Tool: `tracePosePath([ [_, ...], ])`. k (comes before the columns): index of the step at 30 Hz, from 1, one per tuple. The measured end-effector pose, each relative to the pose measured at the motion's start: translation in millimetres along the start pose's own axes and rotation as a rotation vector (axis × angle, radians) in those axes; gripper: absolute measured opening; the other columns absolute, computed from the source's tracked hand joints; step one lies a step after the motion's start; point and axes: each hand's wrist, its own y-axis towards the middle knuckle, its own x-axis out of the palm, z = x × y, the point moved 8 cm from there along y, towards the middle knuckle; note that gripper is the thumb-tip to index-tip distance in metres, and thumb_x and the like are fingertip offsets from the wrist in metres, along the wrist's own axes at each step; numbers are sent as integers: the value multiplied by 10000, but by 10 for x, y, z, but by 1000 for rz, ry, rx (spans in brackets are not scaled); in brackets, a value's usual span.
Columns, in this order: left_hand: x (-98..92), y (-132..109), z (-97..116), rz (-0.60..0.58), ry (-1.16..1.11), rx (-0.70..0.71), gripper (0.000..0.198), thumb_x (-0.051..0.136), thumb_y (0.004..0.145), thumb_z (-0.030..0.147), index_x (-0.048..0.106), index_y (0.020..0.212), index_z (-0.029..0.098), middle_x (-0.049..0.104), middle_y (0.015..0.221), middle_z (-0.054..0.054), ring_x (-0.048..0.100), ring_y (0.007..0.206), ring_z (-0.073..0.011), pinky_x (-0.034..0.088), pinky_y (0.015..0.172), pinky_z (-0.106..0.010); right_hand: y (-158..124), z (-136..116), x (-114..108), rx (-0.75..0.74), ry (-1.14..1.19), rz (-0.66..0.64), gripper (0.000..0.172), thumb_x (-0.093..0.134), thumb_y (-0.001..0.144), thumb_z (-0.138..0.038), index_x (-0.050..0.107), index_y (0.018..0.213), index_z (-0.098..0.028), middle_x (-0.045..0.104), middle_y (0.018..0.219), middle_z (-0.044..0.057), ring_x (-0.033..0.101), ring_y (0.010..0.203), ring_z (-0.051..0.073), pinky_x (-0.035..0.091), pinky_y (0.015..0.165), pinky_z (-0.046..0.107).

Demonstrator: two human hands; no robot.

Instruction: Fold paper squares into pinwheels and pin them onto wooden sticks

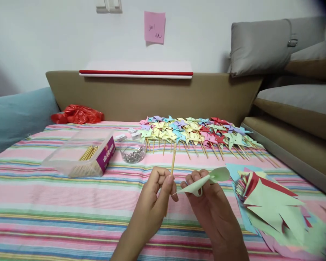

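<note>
A thin wooden stick (173, 163) stands nearly upright in my left hand (159, 192), pinched between thumb and fingers. My right hand (210, 199) is closed on a pale green paper pinwheel (198, 183), its folded blades turned sideways. The two hands are close together, with the stick and the pinwheel apart. Whether a pin sits in the pinwheel's middle, I cannot make out. Behind the hands lie many finished pinwheels on sticks (190, 132) in several colours.
To the left stands a clear plastic box (59, 154) of sticks, beside a round tub of metal pins (134, 155). Cut paper sheets (271, 206) are piled at the right. A red plastic bag (78, 114) lies at the back left, and grey cushions (260, 47) stack at the right.
</note>
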Motion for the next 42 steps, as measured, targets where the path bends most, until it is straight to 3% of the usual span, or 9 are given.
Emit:
tracePosePath([
  [11,17,-35,-18,-45,-89,-56,216,554,986,447,538,904,249,581,822,17,560,703,-120,452,625,-234,3,-31,110,-31,50,-67,164,819,790,-381,685,814,-290,593,823,-18,561,773,153,526,722,296],
  [15,59,-69,-50,-84,-106,-100,175,605,961,432,575,931,262,623,846,7,571,723,-122,427,579,-204,-57,-98,116,-30,47,6,203,869,733,-366,678,759,-301,631,985,-25,602,889,157,528,831,313],
  [19,113,-58,-32,-123,-144,-79,170,622,953,422,627,979,253,612,742,14,566,655,-125,440,595,-224,-70,-110,107,-26,39,17,208,868,729,-370,671,745,-304,645,1086,-24,627,932,177,544,800,336],
  [23,-44,30,-49,65,-246,-56,225,574,979,445,639,1023,234,662,739,0,607,725,-139,477,716,-246,-28,-135,38,-73,62,26,205,886,711,-354,695,770,-306,652,1090,-29,627,1027,169,549,889,329],
  [26,-239,77,-105,252,-399,-62,196,622,958,417,606,972,222,748,911,-38,644,875,-149,491,812,-252,-12,-168,-34,-102,100,63,185,866,744,-354,697,803,-305,647,1067,-45,625,996,138,555,891,306],
  [28,-357,82,-138,356,-492,-69,196,702,908,380,591,936,221,746,1034,-37,629,879,-127,495,765,-219,-10,-190,-72,-119,117,87,173,854,762,-348,697,820,-304,645,1062,-53,624,976,128,558,880,303],
  [34,-526,56,-110,485,-633,-4,265,809,813,326,569,877,233,576,658,85,518,530,-46,429,505,-128,0,-176,-128,-122,127,146,184,861,747,-374,703,821,-314,654,1014,-47,624,917,139,556,830,323],
  [38,-496,42,-41,406,-549,20,206,744,872,305,600,1012,260,754,1088,-21,744,911,-150,578,746,-210,4,-136,-144,-110,94,161,198,860,743,-394,719,860,-317,668,1012,-42,633,913,144,549,815,332],
  [42,-355,30,155,127,-36,152,276,592,969,235,643,1231,306,623,1423,-59,577,1326,-247,460,1105,-369,-5,-129,-170,-110,111,175,194,849,759,-396,722,875,-307,675,997,-36,632,899,144,543,824,345],
])
